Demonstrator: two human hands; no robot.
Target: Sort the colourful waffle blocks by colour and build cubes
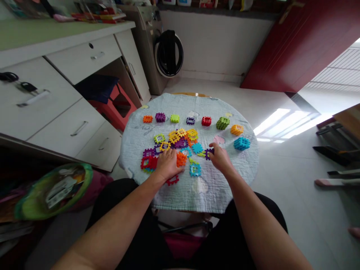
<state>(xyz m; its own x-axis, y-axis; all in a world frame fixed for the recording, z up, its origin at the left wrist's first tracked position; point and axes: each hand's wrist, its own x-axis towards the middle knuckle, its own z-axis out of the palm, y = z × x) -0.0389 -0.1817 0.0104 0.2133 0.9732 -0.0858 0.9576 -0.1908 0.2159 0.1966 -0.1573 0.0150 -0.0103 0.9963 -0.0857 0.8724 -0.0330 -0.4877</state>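
On a round table covered by a pale blue cloth lies a loose pile of colourful plastic squares. My left hand rests over the pile, fingers spread, between red squares and an orange stack. My right hand pinches a dark purple square at the pile's right side. Nearer me are a blue square and a red frame. Behind the pile, sorted stacks form an arc, among them purple, red, green and blue.
A white drawer cabinet and a red stool stand left of the table. Behind are a washing machine with its round door open and a red door. A filled bin stands at lower left.
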